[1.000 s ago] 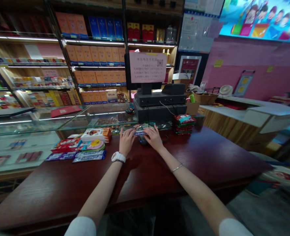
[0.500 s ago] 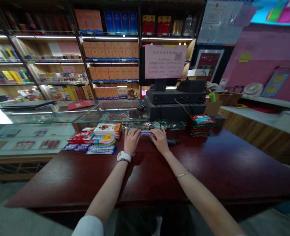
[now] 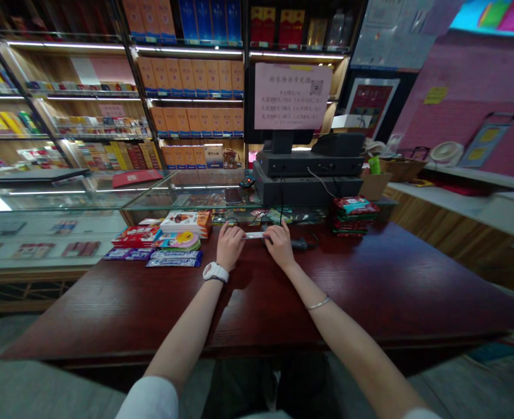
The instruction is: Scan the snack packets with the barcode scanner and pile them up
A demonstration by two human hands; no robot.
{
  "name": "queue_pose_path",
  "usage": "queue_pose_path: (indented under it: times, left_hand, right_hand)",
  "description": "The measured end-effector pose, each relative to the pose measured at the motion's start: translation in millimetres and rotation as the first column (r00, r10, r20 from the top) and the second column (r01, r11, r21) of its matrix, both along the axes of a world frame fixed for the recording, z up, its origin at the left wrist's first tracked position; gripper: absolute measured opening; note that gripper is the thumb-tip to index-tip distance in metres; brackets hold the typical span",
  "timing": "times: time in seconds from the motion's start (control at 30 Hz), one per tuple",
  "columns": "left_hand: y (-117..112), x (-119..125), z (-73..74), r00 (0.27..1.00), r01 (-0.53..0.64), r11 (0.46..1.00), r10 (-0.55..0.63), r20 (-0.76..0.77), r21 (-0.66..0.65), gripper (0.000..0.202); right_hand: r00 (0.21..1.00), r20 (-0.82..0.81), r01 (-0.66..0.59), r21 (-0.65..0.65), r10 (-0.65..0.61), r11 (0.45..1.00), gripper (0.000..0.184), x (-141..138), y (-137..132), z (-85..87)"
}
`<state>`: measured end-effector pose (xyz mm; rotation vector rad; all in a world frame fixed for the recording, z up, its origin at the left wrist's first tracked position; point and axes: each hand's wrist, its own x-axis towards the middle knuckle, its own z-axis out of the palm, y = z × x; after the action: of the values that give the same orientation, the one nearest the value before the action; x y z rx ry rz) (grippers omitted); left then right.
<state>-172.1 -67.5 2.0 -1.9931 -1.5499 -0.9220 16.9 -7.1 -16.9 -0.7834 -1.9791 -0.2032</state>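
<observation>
A thin snack packet (image 3: pixel 254 235) stretches level between my two hands, above the dark red wooden table (image 3: pixel 257 314). My left hand (image 3: pixel 231 247) is closed on its left end and wears a white watch at the wrist. On the right end, my right hand (image 3: pixel 278 244) pinches the packet with fingers and thumb. A pale face of the packet shows; its print is too small to read. Just behind my right hand lies a black handheld scanner (image 3: pixel 299 244), partly hidden. Left of my left hand lie blue-and-white snack packets (image 3: pixel 174 259).
Red packets (image 3: pixel 135 235), purple packets (image 3: pixel 128 254) and an orange-and-white box (image 3: pixel 187 223) sit at the table's left. Dark red and green packets (image 3: pixel 353 215) are stacked right of centre. Behind stand a till monitor (image 3: pixel 289 96) and a glass display counter (image 3: pixel 187 189).
The packet has been turned between my hands: its blue printed face showed before, a pale face shows now. The camera view has tilted down slightly.
</observation>
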Motion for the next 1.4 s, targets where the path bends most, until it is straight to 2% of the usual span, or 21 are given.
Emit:
queue_pose_path:
  times: [0.23, 0.4, 0.53, 0.67, 0.77, 0.87, 1.03, 1.4]
  left_hand:
    - [-0.1, 2.4, -0.8, 0.998, -0.003, 0.999, 0.007, -0.067, 0.046, 0.024]
    - [-0.5, 2.2, -1.1, 0.998, -0.007, 0.996, 0.012, -0.061, 0.089, 0.027]
    - [-1.6, 1.9, -2.8, 0.999, 0.005, 0.996, -0.001, -0.047, 0.091, 0.028]
    - [-1.7, 1.6, -4.8, 1.000, 0.022, 0.996, -0.020, -0.024, 0.082, 0.027]
    - [-1.1, 1.7, -5.4, 0.999, 0.044, 0.991, -0.042, -0.013, 0.128, 0.026]
    - [-1.3, 3.3, -4.7, 0.995, 0.104, 0.980, -0.100, -0.031, 0.172, 0.022]
    - [-1.8, 10.3, -3.8, 0.984, 0.174, 0.973, -0.166, -0.064, 0.154, 0.018]
    - [2.8, 7.1, -4.5, 0.970, 0.245, 0.969, -0.244, -0.015, 0.045, 0.024]
  right_hand:
    - [1.000, 0.000, 0.025, 0.023, -0.025, 0.999, 0.019, -0.1, -4.8, 4.9]
    - [0.996, 0.061, -0.064, -0.016, 0.065, 0.998, 0.014, -2.7, -9.5, 7.3]
    - [0.988, 0.078, -0.131, -0.055, 0.135, 0.990, 0.017, -3.1, -7.3, 5.6]
    - [0.987, 0.054, -0.145, -0.112, 0.151, 0.983, 0.019, -2.4, -2.7, 2.9]
    - [0.989, 0.020, -0.145, -0.142, 0.150, 0.979, 0.021, -1.7, -0.9, 2.5]
    - [0.992, -0.025, -0.129, -0.114, 0.127, 0.985, 0.022, -0.8, -0.3, 3.3]
    - [0.994, -0.081, -0.078, -0.025, 0.076, 0.997, 0.023, 1.3, -0.5, 3.9]
    - [0.999, -0.023, -0.042, 0.085, 0.044, 0.995, 0.024, 5.3, 1.3, 2.3]
